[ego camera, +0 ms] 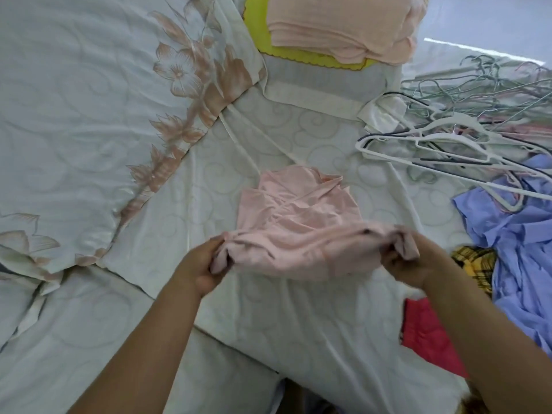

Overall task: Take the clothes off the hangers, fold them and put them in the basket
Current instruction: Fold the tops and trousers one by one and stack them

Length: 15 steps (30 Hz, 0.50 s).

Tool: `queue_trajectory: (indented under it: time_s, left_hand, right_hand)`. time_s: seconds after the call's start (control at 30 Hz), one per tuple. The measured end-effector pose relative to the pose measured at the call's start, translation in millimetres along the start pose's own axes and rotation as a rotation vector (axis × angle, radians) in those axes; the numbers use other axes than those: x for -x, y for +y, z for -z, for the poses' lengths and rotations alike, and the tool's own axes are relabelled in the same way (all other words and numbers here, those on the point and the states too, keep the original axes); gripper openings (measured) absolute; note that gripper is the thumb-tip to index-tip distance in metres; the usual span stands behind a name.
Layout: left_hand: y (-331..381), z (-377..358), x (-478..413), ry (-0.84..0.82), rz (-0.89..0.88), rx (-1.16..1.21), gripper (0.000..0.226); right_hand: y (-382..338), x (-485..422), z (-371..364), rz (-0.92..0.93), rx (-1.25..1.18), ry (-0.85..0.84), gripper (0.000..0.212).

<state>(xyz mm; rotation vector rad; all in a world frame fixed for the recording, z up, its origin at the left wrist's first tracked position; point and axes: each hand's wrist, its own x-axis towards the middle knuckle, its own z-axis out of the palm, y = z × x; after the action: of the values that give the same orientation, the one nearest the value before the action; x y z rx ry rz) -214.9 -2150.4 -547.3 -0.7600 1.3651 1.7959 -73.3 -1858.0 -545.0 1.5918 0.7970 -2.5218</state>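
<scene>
A light pink garment (298,216) lies half folded on the white bed in the middle of the view. My left hand (200,264) grips its near left corner, and my right hand (409,261) grips its near right corner; the near edge is lifted off the sheet between them. At the top centre stands a yellow basket (257,28) holding folded peach clothes (343,25). A heap of empty hangers (466,121), white and grey, lies at the right.
A blue shirt (519,252), a yellow checked cloth (475,264) and a red garment (430,336) lie bunched at the right edge. A flowered quilt (89,115) covers the left side of the bed. A folded white cloth (322,85) sits below the basket.
</scene>
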Motion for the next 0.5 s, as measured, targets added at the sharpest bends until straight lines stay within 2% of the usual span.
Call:
queue_trajectory:
  time_s: [0.03, 0.07, 0.13, 0.17, 0.2, 0.27, 0.33, 0.37, 0.43, 0.5]
  left_hand:
    - [14.6, -9.7, -13.8, 0.002, -0.006, 0.029, 0.023]
    - [28.0, -18.1, -27.6, -0.024, -0.033, 0.056, 0.024]
    - [45.6, -29.3, -56.0, -0.054, -0.085, 0.063, 0.035]
    - [48.3, -34.0, -66.2, -0.017, -0.092, 0.005, 0.04]
    - [44.3, -33.3, -78.5, 0.039, -0.096, -0.105, 0.041]
    - [24.6, -22.6, -96.4, 0.216, -0.115, -0.498, 0.046]
    - [3.1, -8.2, -104.9, 0.336, -0.128, -0.899, 0.07]
    - [-2.1, -4.4, -104.5, 0.388, -0.118, -0.996, 0.08]
    - [-5.6, -0.8, -108.3, 0.425, -0.142, -0.993, 0.093]
    - [-2.5, -11.3, -111.1, 0.398, -0.181, -0.896, 0.09]
  right_hand:
    - [-14.0, -11.8, -12.9, 0.042, 0.002, -0.017, 0.03]
    - [-25.5, -22.1, -28.3, 0.097, 0.023, -0.029, 0.013]
    - [-37.3, -51.4, -42.5, 0.182, 0.118, 0.019, 0.026]
    - [-38.1, -65.0, -44.7, 0.212, 0.182, 0.082, 0.027]
    - [-33.7, -75.6, -44.2, 0.237, 0.28, 0.146, 0.025]
    - [-18.7, -95.4, -33.2, 0.308, 0.571, 0.314, 0.028]
    - [-2.3, -106.4, -20.7, 0.346, 0.864, 0.504, 0.042]
    - [4.0, -106.6, -19.2, 0.326, 0.933, 0.591, 0.054]
    - [13.0, -106.5, -17.3, 0.282, 0.885, 0.603, 0.069]
    - [17.3, -108.3, -13.7, 0.279, 0.735, 0.503, 0.06]
